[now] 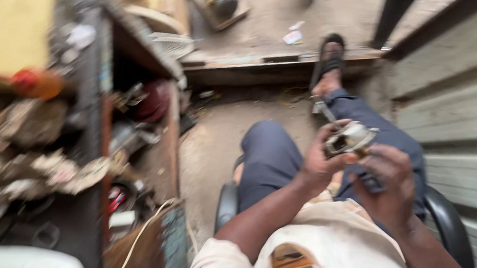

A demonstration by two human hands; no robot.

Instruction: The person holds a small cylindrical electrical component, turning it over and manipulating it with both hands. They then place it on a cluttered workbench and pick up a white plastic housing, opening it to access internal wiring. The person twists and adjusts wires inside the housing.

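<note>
**Part in left hand, tool in right, just below it**

Person is sitting in a chair (pixel 451 225), lower right of frame, working over the lap. Left hand (pixel 318 163) is clamping a small pale part (pixel 351 137), fingers wrapped round its left end. Part is lying roughly level, long axis running left-right and tilting up slightly toward the right. Right hand (pixel 390 183) is sitting just below and right of it, fist closing on a dark tool handle (pixel 373 181); shaft is pointing up-left at the part's underside. Whether the tip is touching – cannot tell, too blurred. Left hand is nearer the part; right is coming at it from below. Cluttered bench (pixel 31 154) is filling the left of frame, well apart from both hands. White cable (pixel 132 249) is trailing lower left.
</note>
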